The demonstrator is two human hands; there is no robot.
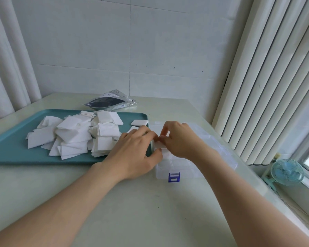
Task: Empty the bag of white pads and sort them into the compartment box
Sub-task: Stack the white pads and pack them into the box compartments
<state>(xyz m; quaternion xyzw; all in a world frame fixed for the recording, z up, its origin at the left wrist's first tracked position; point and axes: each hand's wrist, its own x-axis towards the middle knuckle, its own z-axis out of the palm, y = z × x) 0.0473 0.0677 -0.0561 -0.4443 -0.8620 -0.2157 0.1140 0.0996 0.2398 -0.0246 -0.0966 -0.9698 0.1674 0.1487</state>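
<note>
Pale worktop (132, 202) in a tiled corner, slatted blinds (268, 86) to the right. On the teal tray (11, 150), a loose heap of white pads (75, 136); behind it the bag (111, 102), seemingly empty. Just right of the tray, the clear compartment box (185, 168). Above its near-left cells, left hand (132, 154) and right hand (180, 141) together pinching one small stack (158, 144). Heap off to the left, nearer the left hand.

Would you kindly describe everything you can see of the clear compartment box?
The compartment box is translucent plastic, split by thin walls into small cells, with a blue latch on its near side. It stands open on the table, close beside the teal tray; its lid seems to lie flat to the right. The left hand and right hand pinch a white pad over its middle cells.
</note>
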